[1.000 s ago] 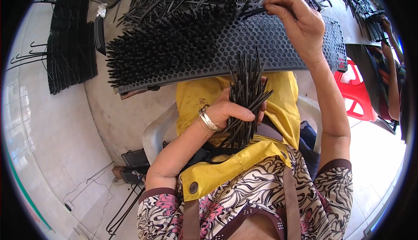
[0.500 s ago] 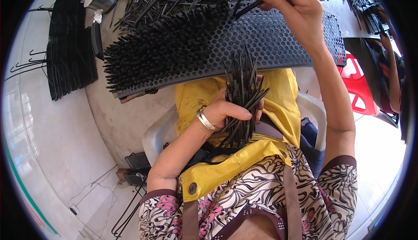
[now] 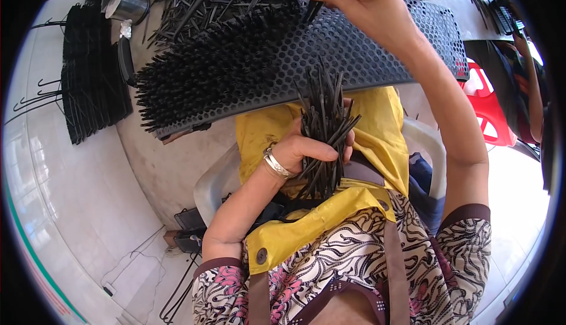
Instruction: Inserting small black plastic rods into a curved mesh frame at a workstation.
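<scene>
The scene is bright, most strongly on the right: beyond the perforated panel's right edge, the white floor is washed out to near-blank, while a person past that edge sits in shade. Off its left edge, glare streaks the pale tiles. The panel's right half carries a bluish sheen; toward its left corner the black bristles merge into darkness. The middle looks sharp, the outskirts softer. Fisheye distortion curves the green stripe, and black vignetting rounds the frame.
</scene>
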`<state>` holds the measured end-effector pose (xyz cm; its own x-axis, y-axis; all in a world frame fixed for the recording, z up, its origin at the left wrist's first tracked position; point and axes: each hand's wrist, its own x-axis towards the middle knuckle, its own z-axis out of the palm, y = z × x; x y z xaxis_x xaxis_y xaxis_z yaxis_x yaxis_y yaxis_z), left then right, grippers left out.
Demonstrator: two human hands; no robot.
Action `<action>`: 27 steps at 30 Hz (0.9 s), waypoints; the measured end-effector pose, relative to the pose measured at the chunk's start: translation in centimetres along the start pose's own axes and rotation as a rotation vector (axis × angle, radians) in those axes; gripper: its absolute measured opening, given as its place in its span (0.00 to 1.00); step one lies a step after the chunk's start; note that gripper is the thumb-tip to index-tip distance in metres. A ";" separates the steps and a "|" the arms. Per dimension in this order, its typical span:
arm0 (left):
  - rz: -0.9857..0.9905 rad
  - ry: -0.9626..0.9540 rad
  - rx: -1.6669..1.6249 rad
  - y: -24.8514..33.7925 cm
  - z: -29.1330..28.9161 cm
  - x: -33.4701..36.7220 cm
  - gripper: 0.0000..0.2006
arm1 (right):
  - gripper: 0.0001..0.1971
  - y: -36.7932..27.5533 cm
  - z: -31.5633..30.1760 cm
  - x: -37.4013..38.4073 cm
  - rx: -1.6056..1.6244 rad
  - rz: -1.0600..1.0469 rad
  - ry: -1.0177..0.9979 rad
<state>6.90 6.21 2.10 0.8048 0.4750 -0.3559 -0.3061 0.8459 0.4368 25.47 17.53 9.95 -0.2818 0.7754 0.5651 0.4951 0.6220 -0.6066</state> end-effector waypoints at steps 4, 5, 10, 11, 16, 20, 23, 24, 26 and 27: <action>0.015 -0.003 -0.017 -0.2 -0.1 0.0 0.41 | 0.07 0.2 -0.4 0.4 0.034 0.003 -0.055; 0.023 0.006 -0.029 -0.2 -0.1 0.0 0.41 | 0.07 0.1 -0.5 0.5 0.035 0.005 -0.054; 0.008 -0.002 -0.026 -0.2 -0.1 0.1 0.42 | 0.08 0.4 -0.8 0.9 0.145 -0.148 -0.041; 0.008 -0.003 -0.035 -0.2 -0.1 0.1 0.42 | 0.08 0.7 -0.7 1.0 0.144 -0.145 -0.039; -0.011 -0.008 -0.008 -0.3 -0.2 0.0 0.45 | 0.09 0.8 -0.2 2.2 0.069 -0.149 -0.204; 0.006 -0.028 -0.047 -0.3 -0.3 0.1 0.42 | 0.11 0.4 1.1 2.1 0.058 -0.151 -0.177; 0.021 -0.058 -0.009 -0.4 -0.1 0.0 0.42 | 0.09 0.3 0.9 1.1 0.121 -0.141 -0.163; 0.023 -0.059 -0.009 -0.4 -0.1 0.0 0.42 | 0.07 0.2 0.7 0.8 0.110 -0.095 -0.134; 0.021 -0.065 -0.002 -0.4 0.1 0.0 0.43 | 0.05 1.0 1.1 0.3 -0.032 -0.071 -0.154; 0.020 -0.068 -0.001 -0.4 0.2 0.0 0.43 | 0.05 1.1 1.4 0.1 -0.066 -0.088 -0.148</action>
<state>7.09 5.81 2.08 0.8310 0.4746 -0.2901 -0.3235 0.8366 0.4421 24.82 18.45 8.52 -0.4417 0.7286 0.5234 0.5143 0.6837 -0.5177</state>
